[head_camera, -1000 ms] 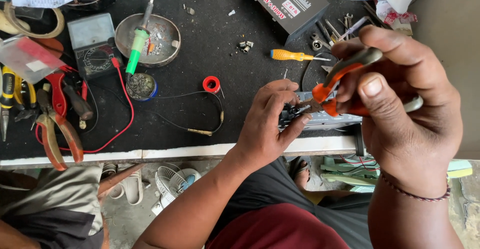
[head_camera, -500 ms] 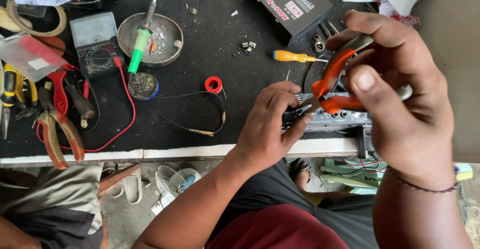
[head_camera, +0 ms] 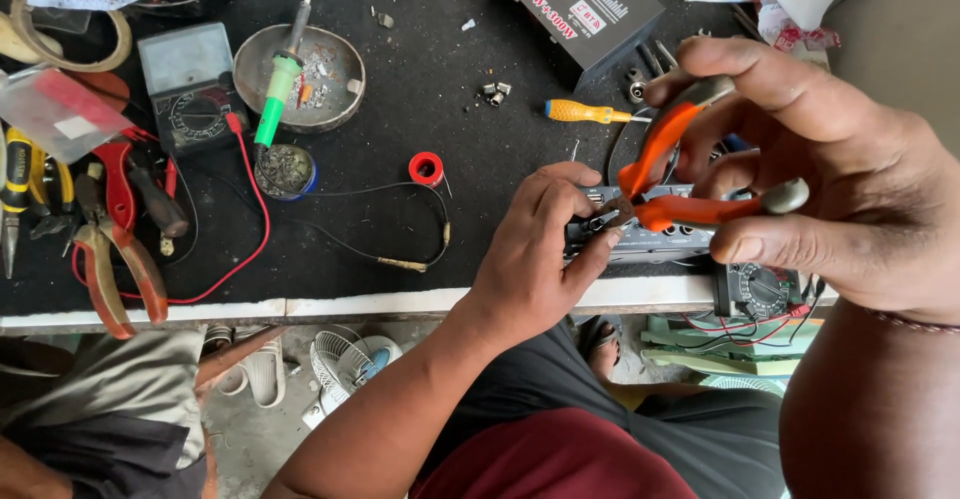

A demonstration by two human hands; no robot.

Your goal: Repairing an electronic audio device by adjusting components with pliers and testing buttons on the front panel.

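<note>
My right hand [head_camera: 830, 189] wrapped round orange-handled pliers [head_camera: 680, 174], handles partly squeezed, nose pointing left onto front of small grey panel unit [head_camera: 650, 239] at bench edge. My left hand [head_camera: 545, 249] curled on unit's left end, fingers pinched at same spot as plier nose; can't tell what's nipped there. Unit sits on black bench mat [head_camera: 400, 79], near edge, just below yellow-handled screwdriver [head_camera: 585, 112]. Red tape roll [head_camera: 427, 169] to left of my left hand, w/ black wire [head_camera: 400, 259] looping beside it. Green-handled soldering iron [head_camera: 280, 79] rests across metal dish [head_camera: 300, 77], well apart, upper left.
</note>
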